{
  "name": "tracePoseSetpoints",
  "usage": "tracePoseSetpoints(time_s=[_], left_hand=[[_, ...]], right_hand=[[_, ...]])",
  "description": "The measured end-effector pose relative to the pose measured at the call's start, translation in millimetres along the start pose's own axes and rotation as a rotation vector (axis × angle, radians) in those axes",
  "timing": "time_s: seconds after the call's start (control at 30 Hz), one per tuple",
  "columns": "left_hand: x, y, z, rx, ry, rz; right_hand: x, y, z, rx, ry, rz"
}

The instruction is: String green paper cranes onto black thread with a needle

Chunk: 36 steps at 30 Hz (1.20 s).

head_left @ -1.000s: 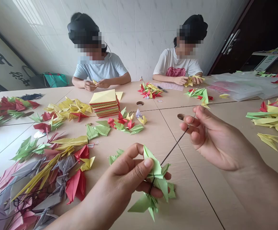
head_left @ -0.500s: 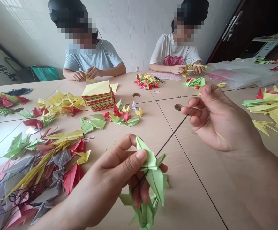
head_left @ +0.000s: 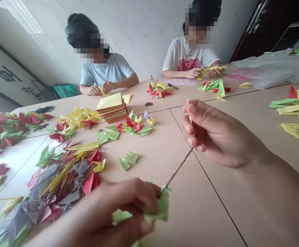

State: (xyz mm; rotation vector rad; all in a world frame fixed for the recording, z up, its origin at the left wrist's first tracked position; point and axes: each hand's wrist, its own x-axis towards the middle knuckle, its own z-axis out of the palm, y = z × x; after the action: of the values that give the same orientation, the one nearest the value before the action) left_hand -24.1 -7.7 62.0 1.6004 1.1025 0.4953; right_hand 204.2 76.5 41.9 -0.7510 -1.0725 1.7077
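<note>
Left hand (head_left: 128,206) closed, thumb and fingers pinching a light-green folded-paper piece (head_left: 163,206); hand blurred, exact contact points hard to tell. Piece is nearer the camera than the square stack of yellow, red and green paper sheets (head_left: 112,109), and off to its right. Right hand (head_left: 216,133), also nearer and right of the stack, is closed on a thin whitish needle (head_left: 188,111), tip up, slightly tilted. Straight dark thread (head_left: 179,167) slants from below the right hand down to the held piece.

2 loose light-green folded-paper pieces (head_left: 125,164) lie on the pale wooden table (head_left: 195,212), on the camera side of the stack. Small red, green and yellow folded-paper cluster (head_left: 145,131) just beside the stack, near right. Yellow folded-paper heap (head_left: 79,116) left of it. Grey-purple, pink and yellow folded-paper bunch (head_left: 34,211) nearer and left.

Beyond the stack, 2 people: person in light-blue T-shirt (head_left: 118,70) behind it, person in white T-shirt (head_left: 173,56) farther right, holding yellow folded paper (head_left: 203,72).
</note>
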Motion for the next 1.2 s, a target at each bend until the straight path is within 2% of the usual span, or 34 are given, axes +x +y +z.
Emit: tracePoseSetpoints(time_s=[0.03, 0.1, 0.17, 0.23, 0.33, 0.37, 0.43, 0.47, 0.5, 0.6, 0.7, 0.83, 0.97, 1.0, 1.1, 1.2], left_hand=[[3.3, -3.7, 4.4, 0.105, -0.074, 0.060], [8.4, -7.6, 13.0, 0.258, -0.237, 0.087], [9.9, -8.8, 18.2, 0.323, -0.289, 0.077], [9.8, -11.6, 18.4, 0.333, -0.270, 0.098], [15.4, -25.8, 9.2, 0.367, -0.120, 0.110], [20.1, -33.0, 4.1, 0.420, -0.006, 0.077], [33.0, -49.1, -7.6, 0.672, 0.278, 0.047], [40.1, -56.9, -13.4, 0.811, 0.391, 0.022], [47.0, -64.0, -18.8, 0.926, 0.448, -0.022], [62.8, -79.5, -29.4, 0.975, 0.449, -0.076], [70.9, -86.9, -31.2, 0.947, 0.403, -0.088], [76.7, -84.7, -29.4, 0.867, 0.377, -0.087], [77.4, -65.3, -31.4, 0.725, 0.332, -0.047], [76.2, -59.0, -32.2, 0.635, 0.316, -0.031], [69.9, -43.6, -33.7, 0.028, 0.250, 0.027], [61.6, -37.7, -32.8, -0.381, 0.198, 0.069]], right_hand=[[2.1, 2.9, -3.1, -0.054, -0.052, 0.032], [5.9, 9.0, -8.2, -0.193, -0.124, 0.102], [8.5, 14.4, -11.2, -0.332, -0.176, 0.156], [9.9, 18.3, -12.8, -0.439, -0.216, 0.182], [10.8, 22.0, -13.6, -0.516, -0.245, 0.183], [11.1, 23.3, -13.6, -0.528, -0.248, 0.180], [12.0, 26.6, -12.9, -0.552, -0.246, 0.181], [12.6, 28.7, -12.2, -0.566, -0.243, 0.182], [13.0, 31.2, -11.2, -0.579, -0.242, 0.180], [14.1, 38.9, -7.4, -0.609, -0.240, 0.162], [14.5, 45.4, -4.0, -0.627, -0.218, 0.146], [16.3, 52.7, -3.2, -0.651, -0.170, 0.145], [19.9, 57.6, -3.9, -0.677, -0.135, 0.188], [20.5, 57.6, -3.5, -0.673, -0.123, 0.190], [19.7, 54.5, -0.9, -0.597, -0.125, 0.177], [14.8, 48.9, 4.0, -0.455, -0.218, 0.223]])
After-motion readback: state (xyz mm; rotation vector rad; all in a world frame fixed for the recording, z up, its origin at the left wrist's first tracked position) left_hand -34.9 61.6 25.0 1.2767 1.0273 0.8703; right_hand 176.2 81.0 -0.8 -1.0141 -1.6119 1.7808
